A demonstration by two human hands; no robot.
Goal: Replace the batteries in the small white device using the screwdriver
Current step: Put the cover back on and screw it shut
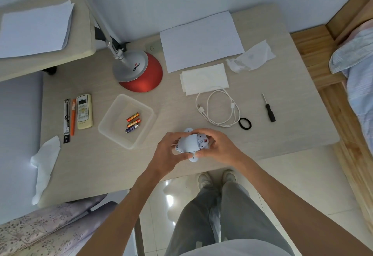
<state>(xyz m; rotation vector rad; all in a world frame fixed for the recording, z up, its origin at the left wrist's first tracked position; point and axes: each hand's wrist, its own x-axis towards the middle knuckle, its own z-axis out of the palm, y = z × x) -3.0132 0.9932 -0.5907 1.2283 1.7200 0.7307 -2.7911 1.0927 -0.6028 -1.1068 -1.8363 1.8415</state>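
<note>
The small white device (190,143) is held above the front edge of the table, underside up, with a red switch showing near its right end. My left hand (168,150) grips its left side and my right hand (217,145) grips its right side, fingers curled over the top. Three batteries (133,122), two orange and one blue, lie in a clear plastic tray (113,114) left of the device. The black-handled screwdriver (268,108) lies on the table to the right, apart from both hands.
On the beige table (282,130) lie a white USB cable (219,108), a black hair band (245,123), paper sheets (201,39), tissues (250,57), a red-based lamp (139,70), a remote (84,111) and pens (69,118). A wooden bed frame (347,114) stands right.
</note>
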